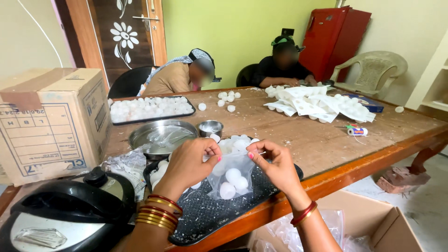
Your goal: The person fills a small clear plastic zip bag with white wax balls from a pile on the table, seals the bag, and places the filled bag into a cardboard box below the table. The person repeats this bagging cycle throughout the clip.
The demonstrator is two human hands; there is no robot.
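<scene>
While the left hand (193, 158) and right hand (275, 163) pinch the top of a small clear bag (232, 175) over the dark tray (210, 217), fingers closed tight, three white balls (232, 182) hang inside.

A small clear plastic bag (232, 175) with white balls inside hung between the left hand (189, 163) and right hand (275, 163), both pinching its top edge, above the near edge of the counter (298, 135). A large brown cardboard box (49, 123) with blue printing and a strip of brown tape stood at the counter's left end. A flat blue box (371, 103) lay at the far right, partly under white sheets. An open brown carton (368, 224) with clear bags inside sat on the floor at lower right.
</scene>
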